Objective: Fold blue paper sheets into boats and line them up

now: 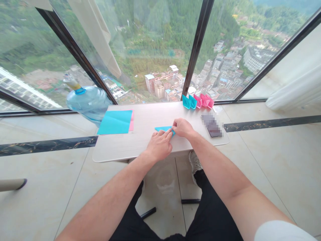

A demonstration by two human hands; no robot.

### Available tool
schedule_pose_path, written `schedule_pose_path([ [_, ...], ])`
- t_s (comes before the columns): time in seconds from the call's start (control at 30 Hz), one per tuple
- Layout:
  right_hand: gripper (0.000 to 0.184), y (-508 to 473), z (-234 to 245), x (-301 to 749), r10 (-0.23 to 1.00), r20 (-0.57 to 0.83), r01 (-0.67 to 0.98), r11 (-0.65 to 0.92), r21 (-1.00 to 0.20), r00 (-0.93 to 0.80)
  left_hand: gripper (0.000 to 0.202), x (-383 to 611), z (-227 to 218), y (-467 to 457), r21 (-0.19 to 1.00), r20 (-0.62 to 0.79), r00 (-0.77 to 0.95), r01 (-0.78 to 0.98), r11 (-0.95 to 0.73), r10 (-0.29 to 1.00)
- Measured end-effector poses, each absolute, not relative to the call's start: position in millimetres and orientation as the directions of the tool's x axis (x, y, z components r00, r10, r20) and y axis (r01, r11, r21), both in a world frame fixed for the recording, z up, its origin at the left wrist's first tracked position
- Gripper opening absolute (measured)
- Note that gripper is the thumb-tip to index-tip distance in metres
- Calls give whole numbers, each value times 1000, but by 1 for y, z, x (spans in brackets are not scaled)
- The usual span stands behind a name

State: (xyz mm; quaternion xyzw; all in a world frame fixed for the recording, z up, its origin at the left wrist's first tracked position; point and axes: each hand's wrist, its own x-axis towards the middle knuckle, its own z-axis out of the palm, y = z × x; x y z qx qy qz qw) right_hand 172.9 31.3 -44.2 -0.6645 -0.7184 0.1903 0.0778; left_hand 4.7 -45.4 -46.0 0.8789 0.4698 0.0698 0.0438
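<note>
A small folded sheet of blue paper (160, 128) lies on the white table near its front middle. My left hand (159, 145) rests on it from the near side, its fingers stretched out flat and pressing it down. At the paper's right end, my right hand (183, 128) is closed, with thumb and fingertips pinching the edge. Both hands hide part of the folded paper, so its full shape cannot be made out.
Blue sheets (115, 122) lie over a pink sheet (131, 120) on the table's left. Blue folded paper boats (189, 102) and pink ones (203, 100) line the back right edge. A phone (212, 126) lies right. Behind the left corner stands a water jug (87, 102).
</note>
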Motion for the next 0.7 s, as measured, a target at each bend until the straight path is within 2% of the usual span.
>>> schedule_pose_path([
  [0.7, 13, 32, -45, 174, 987, -132, 915, 33, -401, -94, 55, 6, -45, -46, 137, 80, 546, 823, -552, 834],
])
